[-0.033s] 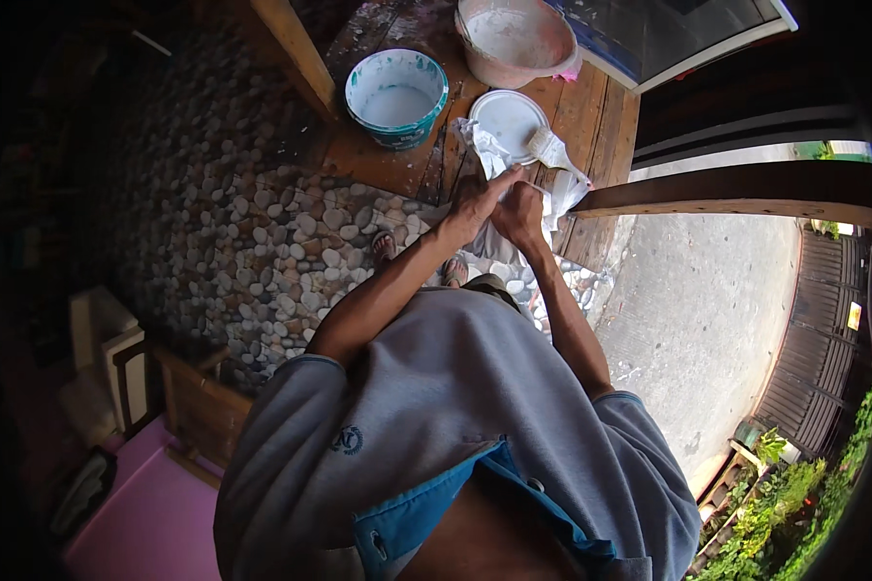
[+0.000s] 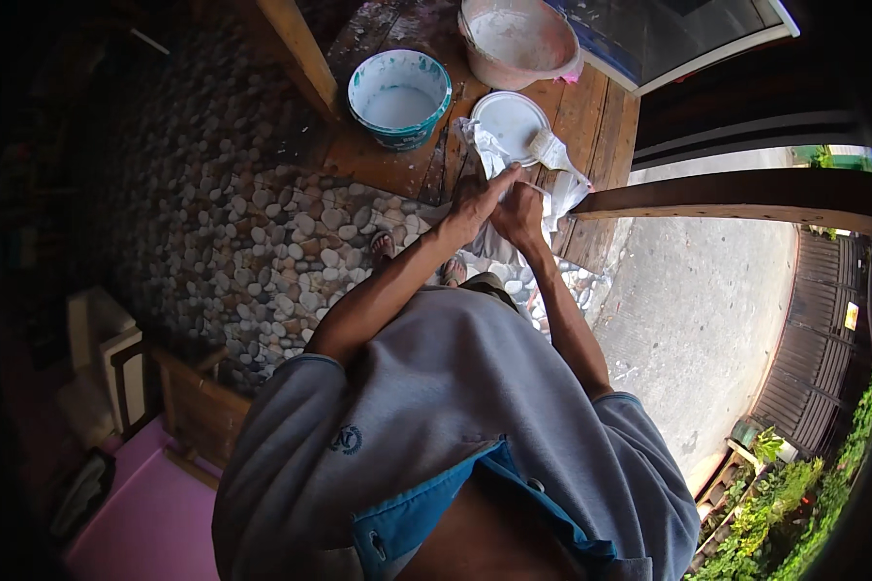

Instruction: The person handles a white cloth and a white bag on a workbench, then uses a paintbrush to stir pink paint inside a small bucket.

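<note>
My left hand (image 2: 477,201) and my right hand (image 2: 520,213) are together at the near edge of a wooden tabletop, both closed, left thumb pointing forward. Between and around them is a crumpled white sheet (image 2: 487,145), which both seem to grip; I cannot tell whether it is cloth or thin plastic. Part of it hangs below my hands. Just beyond them lies a round white bucket lid (image 2: 507,118). A wide paintbrush (image 2: 545,147) with pale, paint-covered bristles rests at the lid's right edge. The fingers' undersides are hidden.
A teal bucket (image 2: 397,102) of white paint stands left of the lid, and a stained pinkish basin (image 2: 513,48) behind it. A wooden post (image 2: 300,58) rises at the left; a dark beam (image 2: 727,196) crosses at the right. Pebbled flooring (image 2: 262,232) lies below.
</note>
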